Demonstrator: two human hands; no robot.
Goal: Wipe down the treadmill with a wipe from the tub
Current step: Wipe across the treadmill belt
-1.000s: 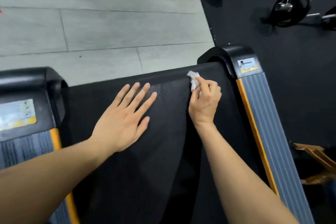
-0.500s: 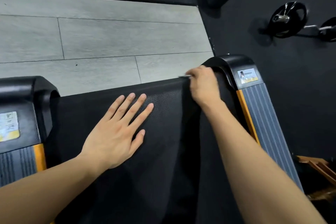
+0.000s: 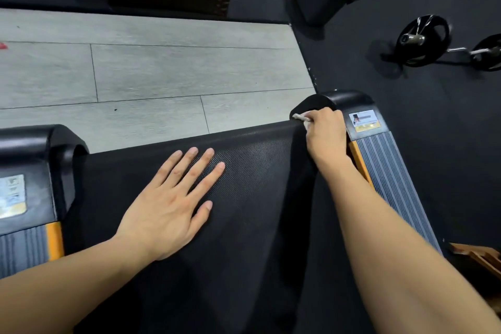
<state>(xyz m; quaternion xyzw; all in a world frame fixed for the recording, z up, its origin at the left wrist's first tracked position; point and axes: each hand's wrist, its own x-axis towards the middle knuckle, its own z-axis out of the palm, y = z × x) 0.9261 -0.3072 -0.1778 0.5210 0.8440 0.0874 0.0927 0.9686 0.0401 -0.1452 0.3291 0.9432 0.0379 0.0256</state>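
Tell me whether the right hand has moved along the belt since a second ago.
Yes. The right hand with the wipe has gone from mid-belt to the belt's far right corner, against the black end cap.

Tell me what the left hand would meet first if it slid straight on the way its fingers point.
The left hand lies flat on the belt, fingers pointing up and to the right. Sliding on, it would probably reach the belt's far edge first, left of the right hand holding the wipe. Beyond is floor.

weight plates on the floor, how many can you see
2: one full weight plate on the dark mat at upper right, a second beside it, cut off by the right edge; others may be out of view.
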